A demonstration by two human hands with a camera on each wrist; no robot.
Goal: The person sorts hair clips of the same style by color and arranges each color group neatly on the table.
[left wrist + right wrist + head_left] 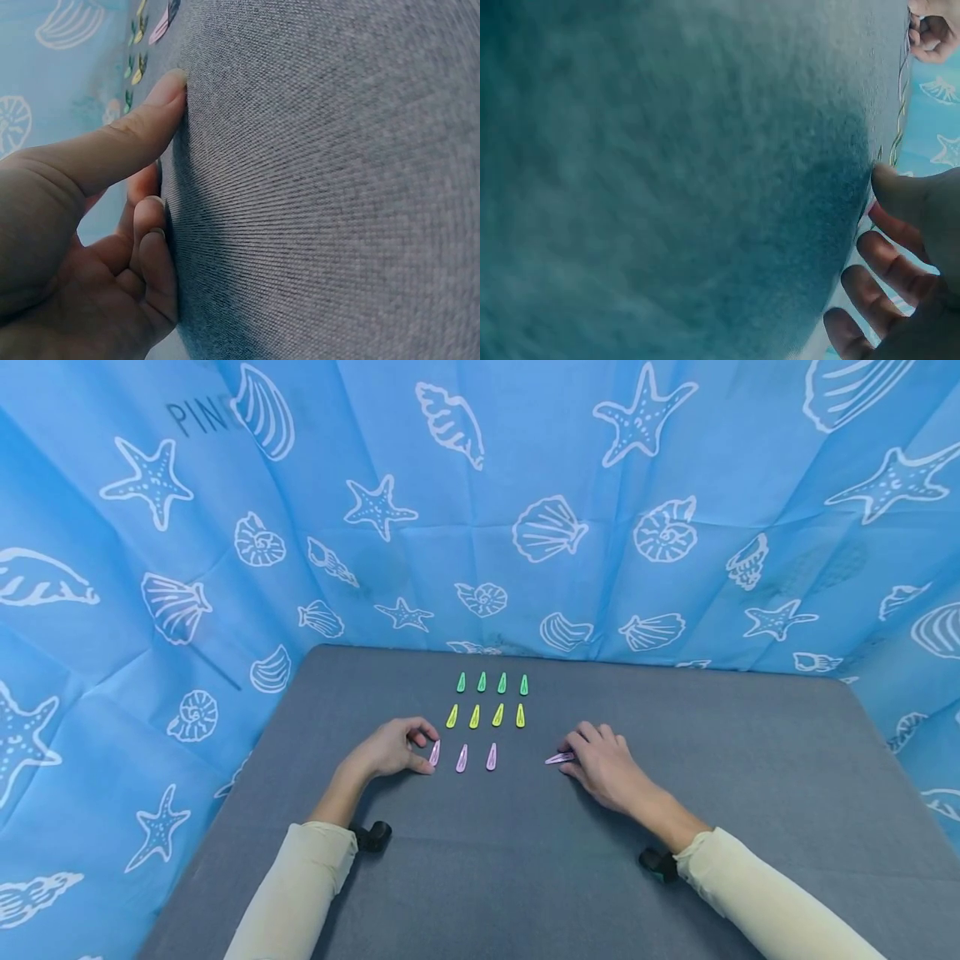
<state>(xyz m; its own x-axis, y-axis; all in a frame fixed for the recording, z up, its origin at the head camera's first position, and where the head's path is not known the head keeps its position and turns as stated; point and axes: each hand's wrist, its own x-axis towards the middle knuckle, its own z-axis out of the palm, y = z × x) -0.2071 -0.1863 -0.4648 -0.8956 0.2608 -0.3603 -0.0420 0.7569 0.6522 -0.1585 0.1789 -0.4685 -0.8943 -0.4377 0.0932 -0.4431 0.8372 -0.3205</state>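
Observation:
In the head view my left hand (393,747) is at the left end of a row of pink snap hair clips, its thumb and forefinger pinching the leftmost pink hair clip (435,753) at its ends. Two more pink clips, one in the middle (462,758) and one at the right (491,757), lie beside it. Off to the right, my right hand (603,764) pinches another pink hair clip (558,759), whose tip points left. In the left wrist view the thumb (135,142) touches the cloth and hides that hand's clip. The right wrist view is dim, with its clip mostly hidden behind the fingers.
Behind the pink row lies a row of several yellow hair clips (475,717), and farther back a row of several green ones (482,682). All rest on a grey cloth-covered table (495,877). A blue curtain (480,485) with sea-shell prints hangs along the table's back edge.

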